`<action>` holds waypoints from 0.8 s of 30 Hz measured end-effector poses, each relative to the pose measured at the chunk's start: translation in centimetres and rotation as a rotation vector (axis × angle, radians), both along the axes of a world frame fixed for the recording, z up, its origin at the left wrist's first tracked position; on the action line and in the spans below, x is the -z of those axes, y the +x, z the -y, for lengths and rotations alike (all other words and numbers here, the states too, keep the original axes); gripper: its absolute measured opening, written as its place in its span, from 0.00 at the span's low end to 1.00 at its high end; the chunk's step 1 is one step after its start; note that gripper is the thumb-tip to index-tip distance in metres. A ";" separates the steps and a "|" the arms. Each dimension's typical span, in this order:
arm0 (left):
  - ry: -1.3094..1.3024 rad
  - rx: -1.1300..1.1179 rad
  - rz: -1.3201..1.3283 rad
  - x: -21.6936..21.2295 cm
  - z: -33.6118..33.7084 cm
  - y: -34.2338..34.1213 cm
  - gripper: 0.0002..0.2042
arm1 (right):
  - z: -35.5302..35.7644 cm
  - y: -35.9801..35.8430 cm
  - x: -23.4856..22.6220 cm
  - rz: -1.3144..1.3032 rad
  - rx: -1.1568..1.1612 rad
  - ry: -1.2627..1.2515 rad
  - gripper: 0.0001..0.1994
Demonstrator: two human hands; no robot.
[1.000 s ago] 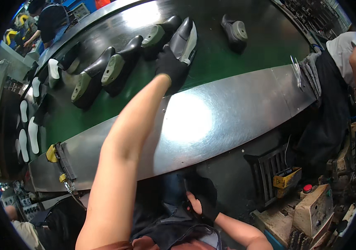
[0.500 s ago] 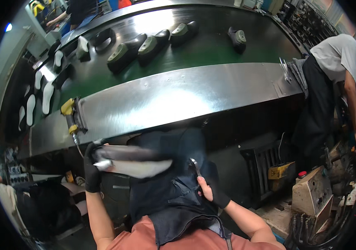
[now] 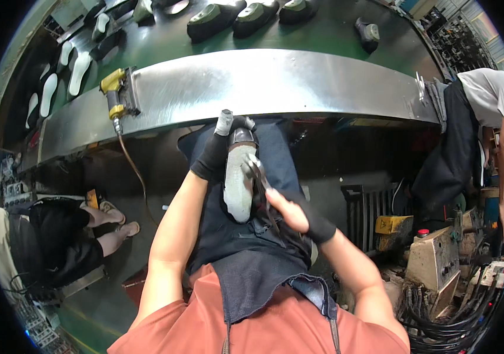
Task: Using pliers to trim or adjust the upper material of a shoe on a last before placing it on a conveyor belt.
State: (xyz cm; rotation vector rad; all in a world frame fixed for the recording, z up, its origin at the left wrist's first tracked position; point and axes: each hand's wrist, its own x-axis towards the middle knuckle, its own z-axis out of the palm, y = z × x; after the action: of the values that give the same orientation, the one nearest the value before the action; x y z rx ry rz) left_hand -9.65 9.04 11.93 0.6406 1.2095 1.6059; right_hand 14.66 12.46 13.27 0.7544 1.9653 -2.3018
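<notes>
Head view: black shoe with pale-grey sole, sole-up over dark-blue lap; black-gloved left hand, arm extended, grips far end; black-gloved right hand, elbow bent, clasps silver-headed pincers. Yellow box: marking unreadable.

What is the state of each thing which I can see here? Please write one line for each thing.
Shoe: pale bottom facing up.
Left hand: closed on the shoe's far end.
Right hand: closed on the metal hand tool.
Metal hand tool: head over the pale bottom; contact unclear.
Yellow tool: lying on the metal ledge, hose attached.
Dark shoes: resting on the green belt.
White insoles: lying flat.
</notes>
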 end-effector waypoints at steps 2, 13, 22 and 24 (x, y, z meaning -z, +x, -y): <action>0.036 0.026 0.035 -0.4 0.4 0.5 0.39 | -1.6 -2.2 1.3 -0.032 -0.032 -0.141 0.25; 0.246 0.085 -0.200 -0.7 4.2 2.7 0.38 | 5.3 -0.5 0.5 -0.073 0.122 0.405 0.11; 0.010 0.001 -0.083 2.3 12.1 10.4 0.38 | 4.9 9.4 2.1 -0.349 -0.408 0.783 0.20; -0.159 0.032 0.037 1.8 11.3 10.4 0.47 | 3.7 9.8 2.3 -0.333 -0.438 0.820 0.20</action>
State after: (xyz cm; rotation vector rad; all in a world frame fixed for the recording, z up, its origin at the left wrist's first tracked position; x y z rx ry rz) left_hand 0.80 -2.24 10.12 0.5246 1.2789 1.4717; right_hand 24.45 8.74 10.99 -0.1059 2.8779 -1.4044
